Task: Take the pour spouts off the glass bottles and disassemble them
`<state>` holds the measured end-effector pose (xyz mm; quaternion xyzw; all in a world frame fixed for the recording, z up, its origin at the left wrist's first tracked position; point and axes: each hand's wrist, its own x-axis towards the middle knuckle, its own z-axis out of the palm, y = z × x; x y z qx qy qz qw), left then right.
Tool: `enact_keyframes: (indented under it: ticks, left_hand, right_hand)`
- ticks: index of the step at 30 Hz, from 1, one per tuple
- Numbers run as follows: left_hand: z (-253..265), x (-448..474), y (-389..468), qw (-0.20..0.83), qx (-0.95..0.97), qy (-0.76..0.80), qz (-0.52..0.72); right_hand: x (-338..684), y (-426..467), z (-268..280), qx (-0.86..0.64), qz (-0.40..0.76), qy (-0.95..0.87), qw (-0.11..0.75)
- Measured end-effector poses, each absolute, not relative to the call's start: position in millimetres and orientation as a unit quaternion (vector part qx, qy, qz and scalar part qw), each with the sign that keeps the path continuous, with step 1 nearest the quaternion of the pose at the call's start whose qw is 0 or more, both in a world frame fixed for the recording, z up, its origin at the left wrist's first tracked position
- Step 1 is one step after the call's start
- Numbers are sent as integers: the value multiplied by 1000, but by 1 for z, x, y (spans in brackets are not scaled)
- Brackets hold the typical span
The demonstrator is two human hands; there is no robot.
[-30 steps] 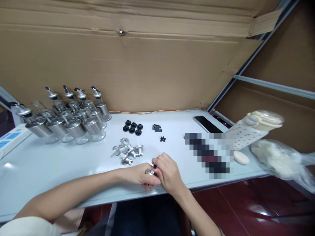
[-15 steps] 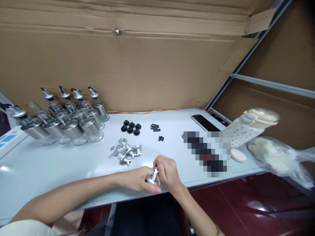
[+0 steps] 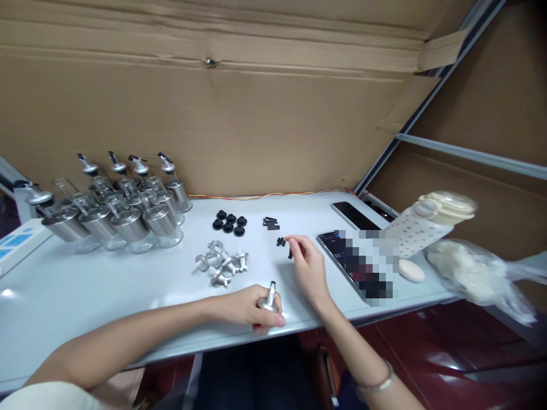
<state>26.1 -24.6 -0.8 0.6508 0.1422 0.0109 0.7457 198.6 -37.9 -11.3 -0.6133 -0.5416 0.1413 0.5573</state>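
My left hand (image 3: pixel 250 310) is closed around the base of a silver metal pourer spout (image 3: pixel 270 299), which stands upright in the grip with a dark tip at its top. My right hand (image 3: pixel 308 269) is pinched over the table, with a small dark piece (image 3: pixel 290 253) showing below its fingertips. Right beside those fingertips lies a group of tiny black parts (image 3: pixel 280 242). Several loose silver pourer spouts (image 3: pixel 222 263) rest in a heap beyond my left hand. Behind them sit several round black stoppers (image 3: pixel 229 223) in two rows, and a few black levers (image 3: pixel 270 222) to their right.
Several glass bottles with metal sleeves (image 3: pixel 128 223) crowd the table's left side, some topped with pourers. To the right lie two phones (image 3: pixel 356 215), a cream spotted bottle (image 3: pixel 421 228), a pale oval object (image 3: pixel 411 270) and a plastic bag (image 3: pixel 474 279). Cardboard (image 3: pixel 273 131) walls the back.
My right hand has left the spout and moved up and right to the tiny black parts. The spout stays in my left hand and now shows a dark tip.
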Motion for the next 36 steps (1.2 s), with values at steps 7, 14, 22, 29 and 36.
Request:
enact_keyframes:
  ticks: [7, 14, 22, 29, 36]
  left_hand:
    - [-1, 26, -25, 739, 657, 144, 22]
    - [-4, 26, -25, 738, 658, 142, 35]
    - [-2, 26, -24, 739, 659, 139, 38]
    - [-6, 26, -29, 762, 615, 190, 74]
    - [-15, 30, -30, 788, 568, 207, 119]
  right_hand:
    - [234, 24, -11, -670, 189, -514, 501]
    - [236, 52, -22, -733, 166, -520, 405]
    - [232, 41, -18, -706, 185, -568, 380]
    - [220, 7, -2, -685, 192, -567, 415]
    - [181, -61, -18, -545, 397, -553, 490]
